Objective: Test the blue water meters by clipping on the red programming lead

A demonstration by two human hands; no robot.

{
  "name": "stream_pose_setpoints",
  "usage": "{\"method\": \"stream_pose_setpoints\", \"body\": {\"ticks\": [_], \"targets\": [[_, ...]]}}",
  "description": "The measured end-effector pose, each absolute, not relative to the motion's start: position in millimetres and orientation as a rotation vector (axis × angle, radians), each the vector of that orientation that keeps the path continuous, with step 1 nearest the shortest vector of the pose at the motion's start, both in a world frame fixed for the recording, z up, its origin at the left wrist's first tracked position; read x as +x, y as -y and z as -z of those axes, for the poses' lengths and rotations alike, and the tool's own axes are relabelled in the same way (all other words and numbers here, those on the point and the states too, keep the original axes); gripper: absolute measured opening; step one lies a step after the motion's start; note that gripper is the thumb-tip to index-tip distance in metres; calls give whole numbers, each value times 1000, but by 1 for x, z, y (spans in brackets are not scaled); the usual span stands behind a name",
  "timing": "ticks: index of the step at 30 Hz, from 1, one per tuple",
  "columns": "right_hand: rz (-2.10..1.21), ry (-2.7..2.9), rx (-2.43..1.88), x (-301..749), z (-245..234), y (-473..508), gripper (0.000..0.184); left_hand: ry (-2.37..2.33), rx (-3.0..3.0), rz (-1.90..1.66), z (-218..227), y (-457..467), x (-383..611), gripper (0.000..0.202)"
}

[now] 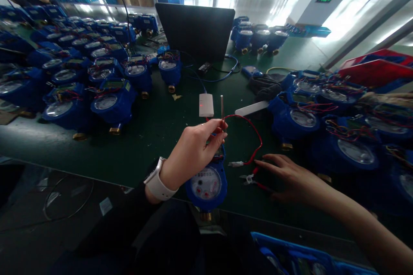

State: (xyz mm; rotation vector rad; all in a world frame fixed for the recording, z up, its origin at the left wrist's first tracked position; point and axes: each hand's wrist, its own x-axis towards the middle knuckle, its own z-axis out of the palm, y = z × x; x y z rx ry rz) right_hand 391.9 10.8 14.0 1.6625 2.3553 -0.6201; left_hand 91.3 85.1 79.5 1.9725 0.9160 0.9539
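View: head cam, only one.
Left grip (195, 148): ctr of frame; thumb + fingers pinching thin rod (222, 105), its long axis approx upright.
Meter (206, 182): blue, lower ctr of frame, face up at near edge of table (155, 131), below left grip; rod is over its upper end.
Right grip (292, 174): right of ctr, fingers spread, nothing seen held.
Pliers (249, 179): lower frame, just right of ctr, btwn meter & right grip; long axis approx L-R, tips twd meter, red handles twd right grip, so right is the nearer hand.
Contact: dark + blurred there, can't tell if right fingertips touch handles or sit just beside.
Red lead (260, 139): arcs above pliers, white plug (236, 164) just above tips.
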Motion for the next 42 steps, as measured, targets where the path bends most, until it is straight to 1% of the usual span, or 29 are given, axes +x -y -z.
{"method": "stream_pose_setpoints", "body": {"ticks": [8, 16, 32, 42], "targets": [[620, -2396, 1654, 393, -13, -10, 88, -902, 2003, -972, -79, -85, 91, 13], [646, -2319, 1653, 388, -19, -11, 88, -890, 2071, -982, -80, -85, 92, 12], [665, -2324, 1667, 387, -19, -12, 87, -889, 2011, -973, -77, -86, 91, 12], [626, -2372, 1662, 392, -14, -10, 87, -892, 2045, -982, -79, -86, 92, 13]]}}
